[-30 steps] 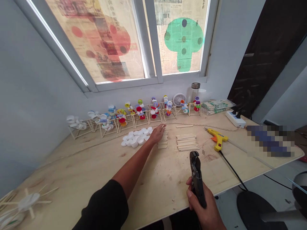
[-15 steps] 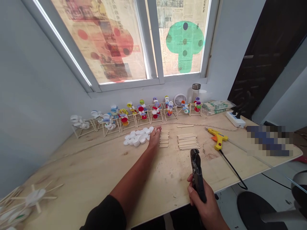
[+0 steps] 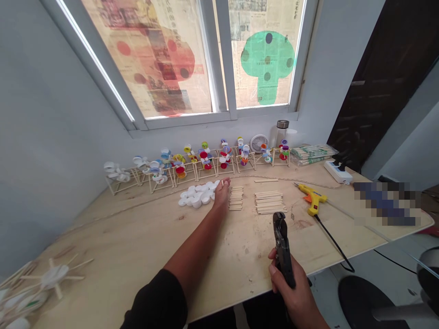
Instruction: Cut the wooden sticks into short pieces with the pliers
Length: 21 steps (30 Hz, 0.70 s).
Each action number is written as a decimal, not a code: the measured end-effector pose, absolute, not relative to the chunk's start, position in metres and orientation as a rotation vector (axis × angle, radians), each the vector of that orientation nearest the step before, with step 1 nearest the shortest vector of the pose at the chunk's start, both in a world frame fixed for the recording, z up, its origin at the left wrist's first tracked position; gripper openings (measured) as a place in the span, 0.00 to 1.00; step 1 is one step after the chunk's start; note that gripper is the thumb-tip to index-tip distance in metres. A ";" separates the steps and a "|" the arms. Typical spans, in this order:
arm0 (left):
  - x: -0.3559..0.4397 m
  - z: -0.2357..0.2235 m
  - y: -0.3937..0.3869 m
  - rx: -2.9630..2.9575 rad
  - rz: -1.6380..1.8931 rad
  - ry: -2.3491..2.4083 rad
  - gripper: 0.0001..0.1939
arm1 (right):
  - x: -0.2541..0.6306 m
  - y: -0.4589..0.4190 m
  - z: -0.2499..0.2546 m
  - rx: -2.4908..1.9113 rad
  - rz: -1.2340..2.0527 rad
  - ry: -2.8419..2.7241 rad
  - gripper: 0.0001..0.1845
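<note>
My right hand (image 3: pixel 295 285) is wrapped round a pair of dark hand pliers (image 3: pixel 281 251), with the jaws pointing up and away over the table's front edge. Across the table, my left hand (image 3: pixel 222 194) rests between a cluster of white bottle caps (image 3: pixel 196 199) and a neat stack of short wooden sticks (image 3: pixel 236 198). Its fingers are curled, and a small pale tip shows among them, too small to name. To the right lies a stack of longer wooden sticks (image 3: pixel 269 203), with a single stick (image 3: pixel 266 180) behind it.
A yellow glue gun (image 3: pixel 313 198) lies on the right, its black cord running off the edge. Small stick-and-cap wheels on frames (image 3: pixel 180 170) line the back. A power strip (image 3: pixel 338 172), bagged sticks (image 3: pixel 312 153), small fan (image 3: pixel 259 144) and spoked cap wheel (image 3: pixel 55 276) are also around.
The view has shifted slightly. My left hand stays by the short sticks, and my right hand keeps its grip on the pliers with little movement.
</note>
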<state>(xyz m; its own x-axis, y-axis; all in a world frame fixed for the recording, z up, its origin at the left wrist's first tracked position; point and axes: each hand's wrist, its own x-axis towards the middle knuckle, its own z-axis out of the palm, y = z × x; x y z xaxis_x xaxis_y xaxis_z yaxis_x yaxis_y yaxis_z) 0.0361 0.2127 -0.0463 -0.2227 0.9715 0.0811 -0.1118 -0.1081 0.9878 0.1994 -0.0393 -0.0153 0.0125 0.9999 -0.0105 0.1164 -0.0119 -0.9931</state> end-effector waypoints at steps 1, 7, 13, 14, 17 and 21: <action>0.037 -0.047 0.214 1.074 1.495 1.224 0.14 | 0.199 -0.039 -0.015 -1.307 1.148 -1.278 0.13; 0.045 -0.050 0.218 1.075 1.491 1.200 0.15 | 0.199 -0.039 -0.017 -1.306 1.132 -1.279 0.13; 0.039 -0.048 0.212 1.061 1.510 1.180 0.16 | 0.200 -0.040 -0.015 -1.304 1.142 -1.273 0.13; 0.038 -0.048 0.210 1.064 1.512 1.179 0.16 | 0.200 -0.040 -0.015 -1.307 1.142 -1.276 0.13; 0.036 -0.050 0.203 1.086 1.509 1.179 0.15 | 0.200 -0.039 -0.013 -1.314 1.152 -1.289 0.12; 0.042 -0.053 0.197 1.151 1.496 1.194 0.15 | 0.200 -0.039 -0.011 -1.314 1.146 -1.294 0.12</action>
